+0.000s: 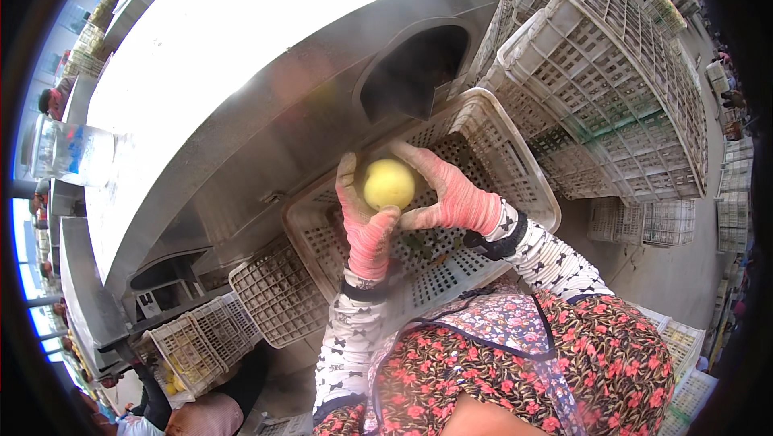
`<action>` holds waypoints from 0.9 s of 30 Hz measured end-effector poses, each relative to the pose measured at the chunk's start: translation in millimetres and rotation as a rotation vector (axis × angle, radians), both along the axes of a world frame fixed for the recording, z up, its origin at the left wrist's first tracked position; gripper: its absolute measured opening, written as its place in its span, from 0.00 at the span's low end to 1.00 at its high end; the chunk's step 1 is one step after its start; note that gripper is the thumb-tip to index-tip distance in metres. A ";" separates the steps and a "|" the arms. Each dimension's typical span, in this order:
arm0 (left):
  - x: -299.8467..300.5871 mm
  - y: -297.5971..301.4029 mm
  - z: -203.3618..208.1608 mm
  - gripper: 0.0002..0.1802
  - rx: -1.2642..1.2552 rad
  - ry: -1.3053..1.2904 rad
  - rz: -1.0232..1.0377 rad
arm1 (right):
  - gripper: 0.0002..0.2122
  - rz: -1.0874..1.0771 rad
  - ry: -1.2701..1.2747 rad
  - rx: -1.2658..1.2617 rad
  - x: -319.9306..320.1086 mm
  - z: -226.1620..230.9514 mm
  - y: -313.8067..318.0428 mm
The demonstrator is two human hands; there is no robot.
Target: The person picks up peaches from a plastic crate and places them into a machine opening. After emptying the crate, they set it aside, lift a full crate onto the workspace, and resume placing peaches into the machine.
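Note:
Between my two hands is a round, pale yellow-green fruit [389, 185], its exact kind unclear. My left hand [364, 223], in a pink glove with soiled fingertips, is curled along its left and lower side. From the right, my right hand [455, 192], gloved the same way, reaches round it with the fingers near its top and the thumb near its bottom. Both hands hold the fruit above a dirty white slatted plastic crate [541, 194]. Some leaf bits show on the crate's bottom, partly hidden by my hands and forearms.
A metal machine [266, 142] with a bright white top and a dark round opening [415, 70] stands beyond the crate. Tall stacked crates [604, 106] rise at the right. Another crate [278, 291] sits at the left, with a person's arm [153, 388] beyond it near yellow fruit.

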State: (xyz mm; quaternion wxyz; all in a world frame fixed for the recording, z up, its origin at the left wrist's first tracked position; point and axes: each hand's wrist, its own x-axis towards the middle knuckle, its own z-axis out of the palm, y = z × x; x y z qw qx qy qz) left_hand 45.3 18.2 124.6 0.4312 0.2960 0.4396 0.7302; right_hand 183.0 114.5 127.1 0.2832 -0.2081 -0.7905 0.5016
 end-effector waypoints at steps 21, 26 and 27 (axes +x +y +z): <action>-65.8 -38.0 -64.1 0.31 -0.396 0.299 0.419 | 0.39 -0.641 -0.740 0.112 -74.5 34.0 125.5; -86.8 -99.8 -110.7 0.36 -0.520 0.417 0.338 | 0.42 -0.691 -0.055 0.327 24.3 38.4 110.9; -70.7 -109.0 -104.5 0.37 -0.545 0.311 0.289 | 0.41 -0.639 -0.189 0.342 53.8 34.4 114.2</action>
